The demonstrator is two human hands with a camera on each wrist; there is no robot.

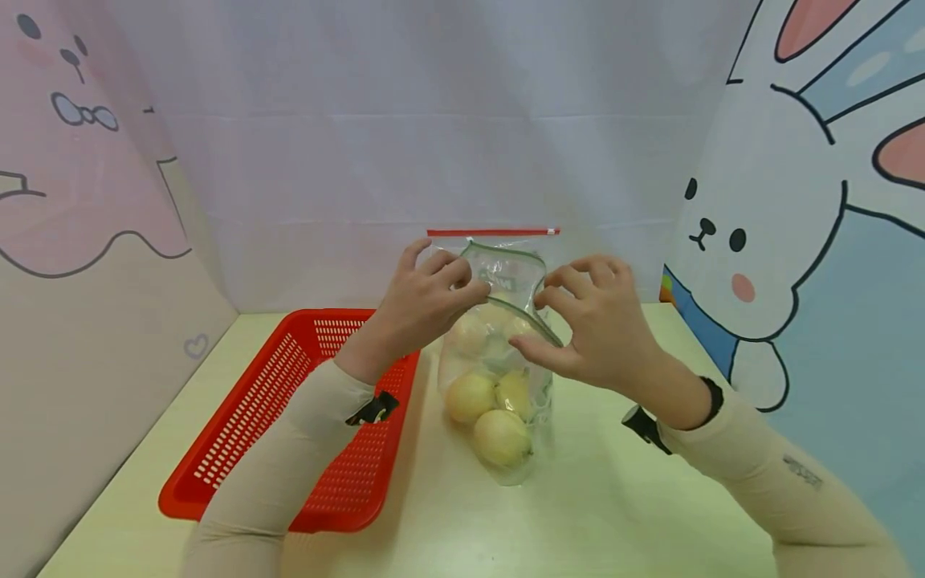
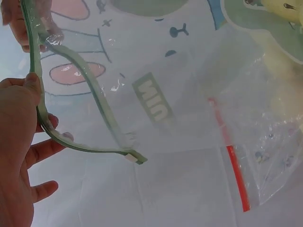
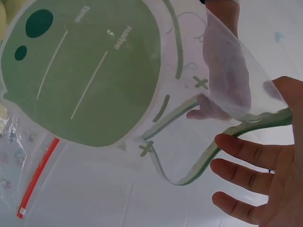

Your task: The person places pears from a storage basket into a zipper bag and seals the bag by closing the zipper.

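Observation:
Between both hands hangs a clear zip bag [image 3: 85,71] with a green rim, its mouth spread apart. My left hand [image 1: 438,291] pinches the near rim between thumb and index finger; the other fingers are spread along it. On the opposite side my right hand [image 1: 603,325] holds the rim, thumb on one side of the plastic and bent fingers on the other. Close behind stands another clear bag with a red slider strip [image 1: 494,233]. Several pale yellow, onion-like bulbs [image 1: 502,437] show through plastic below the hands; overlapping film partly hides the upper ones.
A red perforated basket [image 1: 390,449] stands at the left on the pale table [image 1: 578,514], partly under the left forearm. White curtain-like walls [image 1: 448,160] with cartoon animals enclose the back and both sides.

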